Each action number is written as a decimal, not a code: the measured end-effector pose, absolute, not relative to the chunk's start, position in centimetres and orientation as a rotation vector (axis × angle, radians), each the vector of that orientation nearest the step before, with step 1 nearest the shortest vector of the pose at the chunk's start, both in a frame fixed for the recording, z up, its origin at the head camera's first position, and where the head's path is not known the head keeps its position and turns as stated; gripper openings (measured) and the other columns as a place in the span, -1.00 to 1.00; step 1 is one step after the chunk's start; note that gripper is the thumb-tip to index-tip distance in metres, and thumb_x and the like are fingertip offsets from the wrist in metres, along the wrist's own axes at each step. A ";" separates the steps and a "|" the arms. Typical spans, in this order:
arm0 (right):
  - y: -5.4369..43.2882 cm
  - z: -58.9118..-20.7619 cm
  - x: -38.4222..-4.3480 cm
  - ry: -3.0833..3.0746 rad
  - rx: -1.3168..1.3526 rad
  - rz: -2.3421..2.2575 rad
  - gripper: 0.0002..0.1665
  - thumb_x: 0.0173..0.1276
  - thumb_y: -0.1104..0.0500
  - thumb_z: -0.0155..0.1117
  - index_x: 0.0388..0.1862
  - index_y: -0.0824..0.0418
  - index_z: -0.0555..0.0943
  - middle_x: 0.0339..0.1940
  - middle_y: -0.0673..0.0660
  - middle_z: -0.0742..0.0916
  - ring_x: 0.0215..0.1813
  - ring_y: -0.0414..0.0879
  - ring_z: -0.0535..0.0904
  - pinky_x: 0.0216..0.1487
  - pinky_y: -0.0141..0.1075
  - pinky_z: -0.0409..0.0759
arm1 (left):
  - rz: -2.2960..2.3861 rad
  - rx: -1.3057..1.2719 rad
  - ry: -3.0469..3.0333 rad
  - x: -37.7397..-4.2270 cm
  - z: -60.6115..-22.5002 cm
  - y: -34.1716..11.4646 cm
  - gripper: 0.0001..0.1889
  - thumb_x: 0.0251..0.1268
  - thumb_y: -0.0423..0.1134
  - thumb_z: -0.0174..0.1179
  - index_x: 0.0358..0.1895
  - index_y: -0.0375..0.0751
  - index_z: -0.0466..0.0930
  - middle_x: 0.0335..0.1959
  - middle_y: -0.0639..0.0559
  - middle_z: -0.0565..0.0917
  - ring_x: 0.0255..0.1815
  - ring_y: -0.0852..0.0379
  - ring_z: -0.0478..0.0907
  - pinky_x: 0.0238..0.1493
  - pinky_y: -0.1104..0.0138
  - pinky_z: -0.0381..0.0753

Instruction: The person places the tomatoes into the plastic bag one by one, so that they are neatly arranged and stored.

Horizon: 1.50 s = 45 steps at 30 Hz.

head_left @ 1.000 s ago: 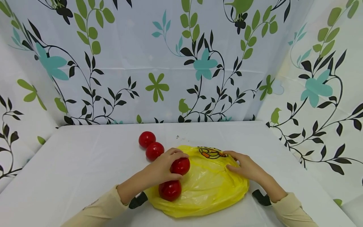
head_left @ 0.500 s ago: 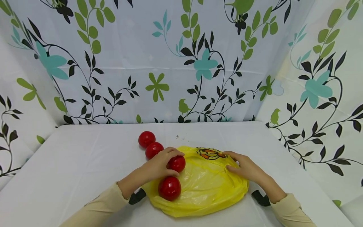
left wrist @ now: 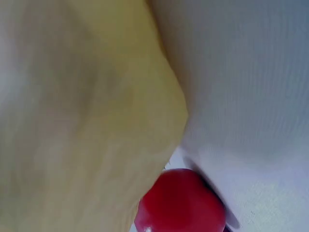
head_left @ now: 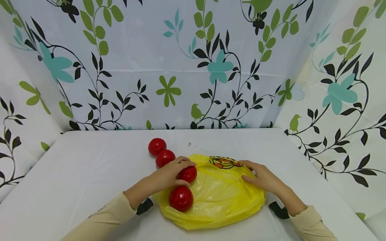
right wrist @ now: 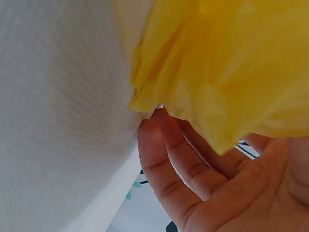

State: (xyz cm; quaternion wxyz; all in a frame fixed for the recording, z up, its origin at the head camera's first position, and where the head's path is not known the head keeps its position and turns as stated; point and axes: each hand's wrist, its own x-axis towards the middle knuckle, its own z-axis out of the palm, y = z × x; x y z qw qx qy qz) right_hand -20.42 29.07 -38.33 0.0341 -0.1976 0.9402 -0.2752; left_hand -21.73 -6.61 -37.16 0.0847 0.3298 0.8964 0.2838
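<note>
In the head view my left hand [head_left: 169,174] has its thumb and fingers around a glossy red ball [head_left: 188,174] at the left side of a yellow plastic bag [head_left: 223,197]. Just nearer to me, a second red ball [head_left: 181,198] lies on the bag's left part. The bag lies spread and crumpled, its printed cartoon [head_left: 224,163] at the far edge. My right hand [head_left: 260,175] holds the bag's right edge between thumb and fingers. From the right wrist, several fingers [right wrist: 166,159] show beneath the hanging yellow plastic. Yellow plastic fills much of the left wrist view, with a red ball [left wrist: 181,203] below.
Two more red balls, a farther one [head_left: 157,146] and a nearer one [head_left: 165,158], sit beyond my left hand on the white table [head_left: 90,174]. Patterned curtains [head_left: 135,67] surround the table. A dark strap piece [head_left: 278,211] shows at the right wrist.
My left hand and its red ball have shifted slightly left, opening a gap to the nearer ball early on. The right hand keeps its place on the bag.
</note>
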 end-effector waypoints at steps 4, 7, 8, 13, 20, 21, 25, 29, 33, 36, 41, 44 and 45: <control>29.1 -38.4 -20.4 2.883 -0.595 -0.859 -0.41 0.40 0.11 0.26 0.37 0.18 0.41 0.23 0.27 0.59 0.10 0.16 0.53 0.10 0.15 0.53 | 0.819 0.998 2.654 -21.8 -37.1 -6.8 -0.35 0.17 -0.14 0.40 0.35 0.00 0.39 0.33 -0.10 0.35 0.29 -0.07 0.37 0.10 0.01 0.62; 29.1 -38.4 -20.4 2.873 -0.582 -0.864 -0.41 0.40 0.10 0.26 0.37 0.18 0.41 0.20 0.26 0.61 0.08 0.14 0.53 0.08 0.12 0.54 | 0.817 1.010 2.637 -21.6 -37.1 -7.0 -0.37 0.20 -0.11 0.37 0.35 0.02 0.39 0.34 -0.11 0.35 0.29 -0.09 0.37 0.08 0.00 0.63; 29.1 -38.5 -20.4 2.871 -0.580 -0.865 -0.41 0.40 0.10 0.26 0.37 0.18 0.41 0.20 0.26 0.61 0.08 0.14 0.53 0.08 0.12 0.55 | 0.813 1.018 2.634 -21.6 -37.2 -7.1 -0.38 0.21 -0.10 0.35 0.35 0.02 0.39 0.34 -0.11 0.35 0.29 -0.09 0.37 0.08 0.01 0.63; 29.0 -38.6 -20.3 2.872 -0.573 -0.862 -0.40 0.40 0.11 0.26 0.38 0.17 0.41 0.22 0.26 0.60 0.11 0.15 0.52 0.13 0.16 0.52 | 0.794 1.066 2.632 -21.4 -37.3 -7.4 -0.42 0.27 -0.07 0.30 0.35 0.02 0.41 0.30 -0.10 0.40 0.25 -0.05 0.40 0.07 0.04 0.63; 29.0 -38.6 -20.3 2.872 -0.588 -0.865 -0.41 0.41 0.11 0.25 0.38 0.17 0.40 0.25 0.28 0.58 0.15 0.19 0.51 0.15 0.19 0.49 | 0.753 1.075 2.658 -21.4 -37.2 -7.6 -0.45 0.29 -0.05 0.28 0.34 0.03 0.41 0.29 -0.07 0.41 0.23 -0.02 0.42 0.07 0.06 0.64; 29.0 -38.6 -20.3 2.874 -0.589 -0.864 -0.41 0.41 0.11 0.25 0.38 0.17 0.40 0.25 0.28 0.58 0.15 0.19 0.51 0.15 0.19 0.50 | 0.745 1.077 2.666 -21.4 -37.1 -7.6 -0.45 0.28 -0.05 0.28 0.34 0.03 0.41 0.29 -0.07 0.41 0.23 -0.02 0.43 0.07 0.06 0.64; 29.0 -38.5 -20.2 2.872 -0.578 -0.866 -0.41 0.40 0.12 0.25 0.38 0.17 0.40 0.22 0.27 0.60 0.12 0.17 0.52 0.12 0.16 0.52 | 0.721 1.093 2.699 -21.4 -37.0 -7.7 -0.44 0.27 -0.05 0.30 0.33 0.02 0.42 0.29 -0.07 0.42 0.23 -0.02 0.44 0.07 0.06 0.64; 29.0 -38.3 -20.1 2.864 -0.573 -0.875 -0.40 0.39 0.12 0.26 0.38 0.18 0.40 0.17 0.27 0.62 0.09 0.16 0.53 0.08 0.13 0.55 | 0.732 1.092 2.710 -21.3 -36.8 -7.8 -0.45 0.27 -0.06 0.30 0.32 0.02 0.43 0.29 -0.07 0.43 0.24 -0.01 0.44 0.07 0.06 0.64; 29.0 -38.3 -20.1 2.866 -0.579 -0.873 -0.40 0.39 0.12 0.26 0.38 0.18 0.40 0.16 0.27 0.62 0.08 0.15 0.53 0.07 0.12 0.55 | 0.755 1.067 2.717 -21.2 -36.6 -8.0 -0.47 0.28 -0.05 0.29 0.32 0.02 0.45 0.29 -0.06 0.44 0.25 -0.01 0.44 0.07 0.06 0.64; 29.0 -38.3 -20.1 2.873 -0.587 -0.867 -0.41 0.39 0.13 0.26 0.37 0.18 0.41 0.18 0.27 0.61 0.08 0.15 0.53 0.08 0.13 0.54 | 0.763 1.064 2.727 -21.1 -36.4 -8.1 -0.49 0.29 -0.04 0.28 0.30 0.01 0.47 0.28 -0.06 0.45 0.25 -0.02 0.44 0.08 0.06 0.63; 29.0 -38.4 -20.2 2.875 -0.588 -0.867 -0.41 0.39 0.13 0.27 0.37 0.19 0.41 0.18 0.27 0.61 0.07 0.14 0.53 0.07 0.12 0.55 | 0.795 1.059 2.764 -21.2 -36.0 -8.5 -0.50 0.26 -0.05 0.31 0.26 -0.02 0.50 0.25 -0.03 0.48 0.26 0.00 0.43 0.10 0.07 0.62; 29.0 -38.4 -20.2 2.875 -0.587 -0.866 -0.40 0.38 0.12 0.27 0.37 0.19 0.41 0.16 0.27 0.62 0.07 0.14 0.53 0.08 0.13 0.55 | 0.843 1.069 2.788 -21.3 -35.7 -8.8 -0.52 0.26 -0.09 0.31 0.24 -0.07 0.52 0.24 -0.02 0.49 0.25 -0.01 0.45 0.12 0.10 0.61; 29.0 -38.4 -20.2 2.876 -0.587 -0.864 -0.40 0.38 0.12 0.28 0.37 0.19 0.41 0.16 0.27 0.62 0.07 0.14 0.53 0.08 0.13 0.55 | 0.863 1.075 2.796 -21.4 -35.6 -9.0 -0.53 0.27 -0.10 0.31 0.23 -0.08 0.52 0.24 -0.02 0.50 0.24 -0.02 0.47 0.11 0.11 0.61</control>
